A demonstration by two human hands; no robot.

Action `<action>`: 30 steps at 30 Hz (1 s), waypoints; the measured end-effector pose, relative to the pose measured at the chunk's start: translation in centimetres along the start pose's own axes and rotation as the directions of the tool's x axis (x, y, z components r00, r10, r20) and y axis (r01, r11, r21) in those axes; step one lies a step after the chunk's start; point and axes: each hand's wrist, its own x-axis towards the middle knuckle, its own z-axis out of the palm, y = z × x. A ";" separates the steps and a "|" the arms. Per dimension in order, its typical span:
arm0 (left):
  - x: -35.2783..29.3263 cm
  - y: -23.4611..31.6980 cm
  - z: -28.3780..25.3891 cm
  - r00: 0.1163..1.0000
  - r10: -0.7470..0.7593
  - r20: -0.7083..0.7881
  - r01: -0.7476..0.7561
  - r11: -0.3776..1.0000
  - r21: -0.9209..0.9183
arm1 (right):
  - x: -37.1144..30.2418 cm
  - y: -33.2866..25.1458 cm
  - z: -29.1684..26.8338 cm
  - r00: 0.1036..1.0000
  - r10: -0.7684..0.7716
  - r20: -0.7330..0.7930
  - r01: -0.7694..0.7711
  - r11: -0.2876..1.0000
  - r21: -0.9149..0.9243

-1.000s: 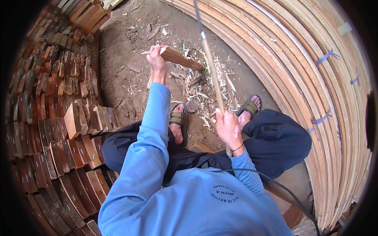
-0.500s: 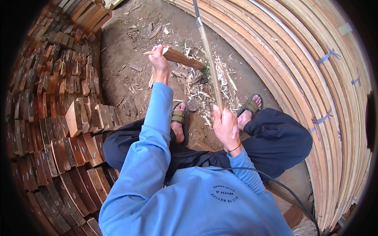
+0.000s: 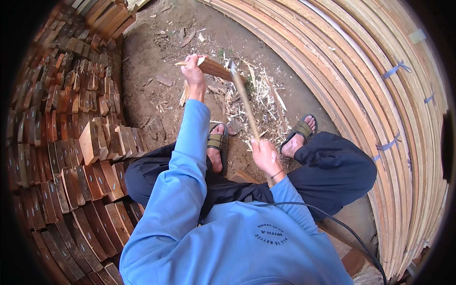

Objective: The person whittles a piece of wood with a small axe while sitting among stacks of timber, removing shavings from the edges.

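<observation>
My left hand (image 3: 192, 75) is closed around the upper end of a brown wooden board (image 3: 213, 68), which slants down toward the littered ground. A pale split strip sticks out beside my fingers. My right hand (image 3: 266, 156) grips the lower handle of a long-handled axe (image 3: 248, 108). Its narrow metal head is at the board's right side, close to or touching it; contact is hard to tell, and motion blurs the tool. Pale wood chips (image 3: 259, 88) lie on the soil below and around the board.
Stacked brown boards (image 3: 71, 137) rise along the left. Long pale planks (image 3: 351, 61), some tied with bluish strips, curve along the right. My sandalled feet (image 3: 216, 147) flank the chips. A black cable (image 3: 327, 213) crosses my right side.
The axe has swung down, its metal head coming from the top edge to the board's side. My right hand has moved slightly left and lower. My left hand and the board hardly moved.
</observation>
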 end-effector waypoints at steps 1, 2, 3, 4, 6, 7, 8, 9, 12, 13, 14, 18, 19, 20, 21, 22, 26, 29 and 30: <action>0.0 -0.3 -0.2 1.000 0.009 0.005 -0.009 1.000 0.000 | 0.2 1.6 0.7 0.988 0.079 0.133 -0.066 0.992 -0.105; 0.0 -0.5 -0.9 1.000 0.022 0.006 -0.022 1.000 0.005 | 0.1 0.9 0.5 0.996 0.044 0.076 -0.041 0.998 -0.048; 0.3 -0.6 -1.5 0.999 0.037 0.005 -0.037 0.999 0.008 | 0.2 -0.7 -0.8 1.000 0.009 0.017 -0.009 1.000 0.005; -0.1 -0.7 -2.1 0.998 0.057 0.004 -0.057 0.997 0.053 | -0.6 -2.4 -2.3 0.999 0.000 -0.039 0.003 0.998 0.056; 0.2 -0.7 -1.7 0.993 0.114 0.011 -0.114 0.987 0.116 | -0.8 -5.3 -4.8 0.996 0.039 -0.083 -0.025 0.986 0.162; 0.6 -0.6 -1.4 0.995 0.099 0.007 -0.099 0.991 0.084 | -1.0 -5.6 -5.1 0.992 0.037 -0.123 -0.006 0.971 0.239; 0.5 -0.7 -1.5 0.997 0.074 0.009 -0.075 0.995 0.061 | -1.3 -4.8 -4.4 0.992 0.024 -0.124 0.002 0.977 0.211; 0.5 -0.7 -1.2 0.999 0.051 0.016 -0.051 0.998 0.036 | -1.3 -3.4 -2.8 0.992 0.013 -0.129 0.011 0.983 0.185; 0.5 -0.5 -1.0 0.999 0.049 -0.012 -0.048 0.999 0.018 | -0.6 0.3 -0.6 0.997 0.049 0.061 -0.046 0.998 -0.053; 0.6 -0.7 -1.2 0.998 0.062 -0.011 -0.062 0.998 0.017 | -0.2 1.9 -0.2 0.990 0.072 0.122 -0.057 0.992 -0.117; 1.0 -0.7 -1.4 0.998 0.070 -0.001 -0.070 0.997 0.018 | -0.1 1.0 -0.5 0.996 0.033 0.080 -0.029 0.998 -0.052; 0.3 -0.6 -1.1 0.998 0.046 0.031 -0.048 0.997 0.054 | -2.0 -4.8 -4.3 0.997 -0.009 -0.079 0.025 0.979 0.205; 0.1 -0.5 -0.9 0.999 0.039 0.034 -0.041 0.996 0.076 | -2.1 -5.6 -4.6 0.994 -0.004 -0.110 0.034 0.961 0.274; -0.4 -0.4 -0.8 0.999 0.025 0.028 -0.027 0.997 0.070 | -2.2 -6.0 -4.4 0.989 -0.028 -0.145 0.064 0.965 0.253; -0.4 0.0 -0.2 0.999 0.018 0.026 -0.020 0.998 0.059 | -1.8 -4.6 -3.3 0.999 -0.005 -0.048 0.011 0.991 0.132; -0.2 0.3 0.3 1.000 0.015 0.022 -0.016 0.999 0.048 | -1.0 -1.8 -1.2 0.999 0.028 0.047 -0.028 1.000 0.005; 0.5 -0.6 -1.1 0.999 0.034 0.009 -0.035 0.999 0.034 | -0.8 -2.0 -1.5 0.997 -0.061 -0.039 0.058 0.995 -0.076; 0.0 -0.7 -1.0 0.999 0.028 0.021 -0.029 0.999 0.025 | -2.1 -6.0 -4.0 0.983 -0.071 -0.167 0.085 0.994 0.073; 0.1 -0.8 -1.0 0.999 0.035 0.021 -0.036 0.999 0.029 | -2.0 -6.1 -4.1 0.982 -0.077 -0.174 0.092 0.993 0.080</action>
